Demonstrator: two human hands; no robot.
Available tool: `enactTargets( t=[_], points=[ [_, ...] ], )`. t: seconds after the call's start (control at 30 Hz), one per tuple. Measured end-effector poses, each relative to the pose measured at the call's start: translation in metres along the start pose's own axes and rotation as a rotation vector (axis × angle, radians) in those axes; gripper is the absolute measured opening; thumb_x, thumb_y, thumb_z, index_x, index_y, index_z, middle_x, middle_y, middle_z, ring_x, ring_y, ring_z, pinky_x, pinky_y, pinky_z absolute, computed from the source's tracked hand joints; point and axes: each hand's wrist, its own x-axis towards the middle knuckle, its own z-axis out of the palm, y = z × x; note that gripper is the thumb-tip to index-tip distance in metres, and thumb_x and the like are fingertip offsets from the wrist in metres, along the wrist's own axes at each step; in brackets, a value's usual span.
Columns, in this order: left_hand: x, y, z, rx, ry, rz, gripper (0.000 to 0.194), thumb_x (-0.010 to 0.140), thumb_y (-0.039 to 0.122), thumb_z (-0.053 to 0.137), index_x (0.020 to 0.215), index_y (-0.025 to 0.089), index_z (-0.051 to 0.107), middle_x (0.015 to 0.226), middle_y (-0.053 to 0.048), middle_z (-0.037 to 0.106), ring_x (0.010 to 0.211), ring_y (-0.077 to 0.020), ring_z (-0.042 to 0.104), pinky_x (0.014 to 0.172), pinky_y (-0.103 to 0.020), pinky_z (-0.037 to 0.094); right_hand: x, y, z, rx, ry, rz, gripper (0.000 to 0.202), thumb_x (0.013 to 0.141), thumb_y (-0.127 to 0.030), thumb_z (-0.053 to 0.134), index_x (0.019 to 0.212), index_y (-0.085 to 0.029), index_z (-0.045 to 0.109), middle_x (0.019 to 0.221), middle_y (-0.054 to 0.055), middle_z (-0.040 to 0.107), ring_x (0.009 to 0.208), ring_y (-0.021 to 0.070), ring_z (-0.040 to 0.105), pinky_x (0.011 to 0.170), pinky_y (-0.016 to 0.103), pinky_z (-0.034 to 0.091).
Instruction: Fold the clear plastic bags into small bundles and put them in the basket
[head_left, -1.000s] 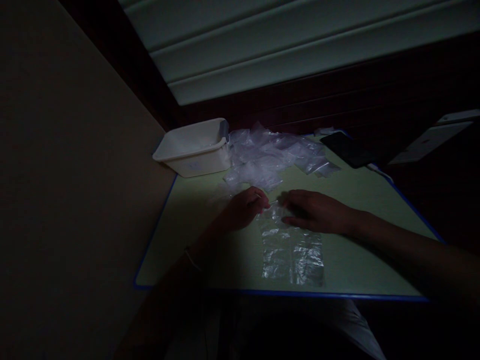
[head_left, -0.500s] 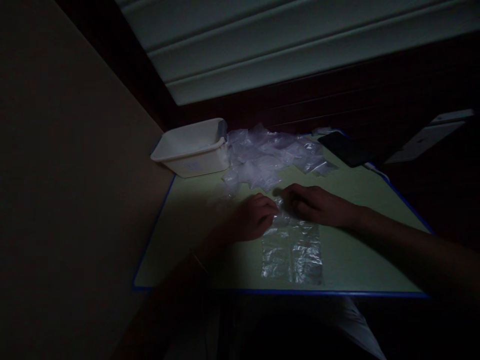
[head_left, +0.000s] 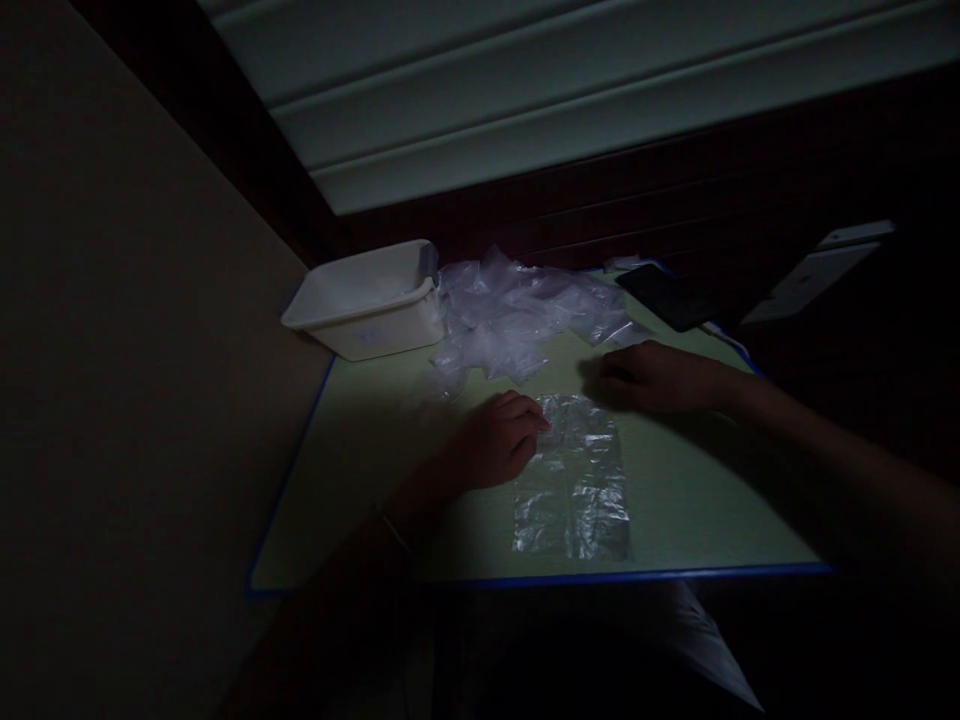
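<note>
A clear plastic bag [head_left: 571,490] lies flat and slightly creased on the light green table. At its upper left edge is my left hand [head_left: 499,442], fingers curled together with the tips on the film. My right hand [head_left: 651,378] is just beyond the bag's upper right corner, apart from it, with its fingers curled in. Whatever those fingers hold, if anything, is hidden in the dim light.
A heap of clear plastic bags [head_left: 517,315] lies at the back of the table [head_left: 360,480]. Left of it stands a white plastic bin [head_left: 390,325]. A dark phone-like slab [head_left: 665,296] is at the back right, and a white device [head_left: 814,275] lies beyond the table edge.
My right hand has moved away from the bag's top, to the right and back, leaving the upper part flat and visible. My left hand stays at the bag's edge. The view has shifted slightly.
</note>
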Motion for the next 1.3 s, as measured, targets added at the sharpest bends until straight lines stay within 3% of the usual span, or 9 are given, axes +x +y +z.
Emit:
enactTargets(
  t=[0.1, 0.2, 0.4, 0.7, 1.03, 1.3],
  points=[
    [0.001, 0.001, 0.001, 0.012, 0.003, -0.004, 0.025, 0.086, 0.012, 0.045, 0.102, 0.014, 0.064, 0.103, -0.010, 0.061, 0.099, -0.0203, 0.054, 0.088, -0.038, 0.046, -0.002, 0.001, 0.000, -0.006, -0.104, 0.013, 0.032, 0.090, -0.041, 0.043, 0.076, -0.018, 0.060, 0.064, 0.002, 0.060, 0.053, 0.0130, 0.051, 0.050, 0.025, 0.034],
    [0.001, 0.001, 0.001, 0.017, 0.004, -0.008, 0.024, 0.086, 0.012, 0.045, 0.100, 0.012, 0.065, 0.102, -0.011, 0.061, 0.098, -0.0201, 0.053, 0.089, -0.037, 0.046, -0.002, -0.005, 0.002, -0.012, -0.124, 0.061, 0.032, 0.088, -0.045, 0.047, 0.075, -0.018, 0.059, 0.063, 0.001, 0.060, 0.052, 0.0126, 0.051, 0.047, 0.024, 0.031],
    [0.001, 0.000, 0.004, 0.031, 0.028, 0.000, 0.023, 0.087, 0.012, 0.045, 0.098, 0.014, 0.065, 0.100, -0.010, 0.061, 0.097, -0.0200, 0.053, 0.087, -0.038, 0.047, 0.002, -0.015, 0.009, 0.019, -0.125, 0.056, 0.022, 0.084, -0.037, 0.052, 0.076, -0.017, 0.058, 0.063, 0.001, 0.057, 0.054, 0.0119, 0.049, 0.048, 0.024, 0.029],
    [0.001, 0.001, 0.006, 0.035, 0.044, 0.003, 0.023, 0.087, 0.013, 0.045, 0.099, 0.012, 0.065, 0.100, -0.011, 0.061, 0.096, -0.0200, 0.053, 0.086, -0.037, 0.048, 0.002, -0.013, 0.008, 0.123, -0.070, -0.006, 0.016, 0.084, -0.029, 0.051, 0.076, -0.016, 0.055, 0.066, 0.000, 0.055, 0.056, 0.0111, 0.045, 0.051, 0.023, 0.032],
    [0.000, 0.001, 0.007, 0.039, 0.033, 0.004, 0.022, 0.087, 0.015, 0.047, 0.102, 0.012, 0.064, 0.102, -0.010, 0.060, 0.098, -0.0196, 0.053, 0.087, -0.037, 0.047, 0.007, -0.016, 0.011, 0.171, 0.100, 0.026, 0.021, 0.088, -0.034, 0.048, 0.088, -0.015, 0.059, 0.080, 0.007, 0.065, 0.066, 0.0163, 0.056, 0.061, 0.027, 0.038],
    [0.002, 0.003, 0.007, 0.063, 0.028, 0.026, 0.021, 0.087, 0.015, 0.047, 0.100, 0.014, 0.064, 0.107, -0.010, 0.061, 0.100, -0.0208, 0.053, 0.088, -0.039, 0.045, 0.007, -0.021, 0.009, 0.137, 0.054, 0.017, 0.022, 0.086, -0.032, 0.050, 0.090, -0.014, 0.062, 0.081, 0.009, 0.067, 0.067, 0.0180, 0.057, 0.061, 0.028, 0.037]
  ],
)
